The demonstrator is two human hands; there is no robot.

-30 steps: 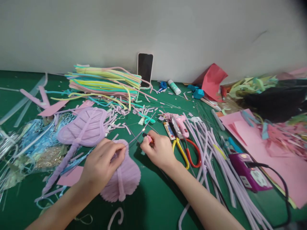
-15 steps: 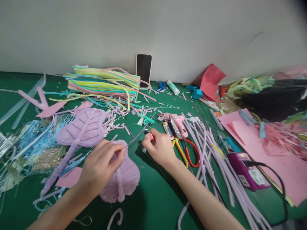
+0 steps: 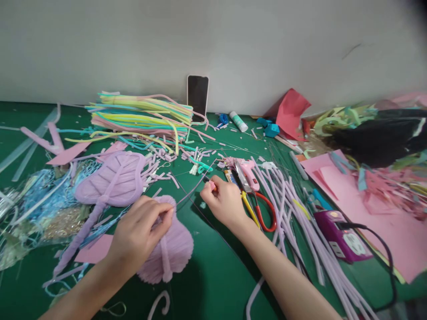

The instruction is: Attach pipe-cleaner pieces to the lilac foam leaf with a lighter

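My left hand (image 3: 142, 233) pinches a fuzzy lilac pipe-cleaner leaf shape (image 3: 178, 246) near its top edge. From that pinch a thin lilac strand (image 3: 191, 192) slants up to the right. Closed in my right hand (image 3: 227, 202) is a small pink-and-orange lighter (image 3: 212, 184). Its black end touches or nearly touches the strand; I cannot tell which. Left of my left hand lies a lilac leaf-shaped fan (image 3: 111, 180) with a wrapped handle. A curled lilac pipe cleaner (image 3: 160, 302) lies below the held piece.
Scissors (image 3: 267, 213), a pink glue gun (image 3: 248, 171) and lilac pipe cleaners (image 3: 302, 218) lie to the right, with a purple power block (image 3: 342, 235) beyond. Coloured pipe cleaners (image 3: 140, 115) and a phone (image 3: 197, 98) are at the back. Blue tassels (image 3: 50, 191) lie left.
My right hand has moved slightly right and up, bringing the lighter's black end closer to the strand. My left hand still pinches the leaf shape. The view has shifted slightly.
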